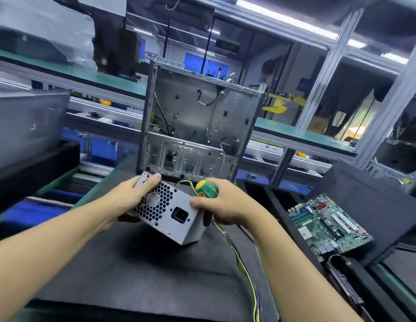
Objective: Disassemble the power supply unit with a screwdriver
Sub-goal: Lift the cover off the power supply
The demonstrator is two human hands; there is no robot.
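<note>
- The power supply unit [166, 225] is a grey metal box. The face turned to the camera has a honeycomb fan grille on the left and a black mains socket on the right.
- A bundle of yellow, black and purple wires [240, 260] trails from its right end down across the black mat [132, 263] that covers the counter [102, 182].
- At far left stands a blurred grey metal housing [28, 126].
- Just behind the unit, an emptied computer case [195, 126] stands upright with its open side facing the camera and a few loose wires inside.
- To the right, well apart, a green motherboard [327, 223] lies on a dark tray.
- The unit is held tilted over the middle of the mat, between both hands.
- The left hand [132, 196] grips its left end, thumb on the top edge and fingers curled underneath.
- The right hand [225, 203] is wrapped round the green-and-yellow handle of a screwdriver [207, 188], its thumb pressed against the unit's upper right corner. The screwdriver's shaft is hidden.
</note>
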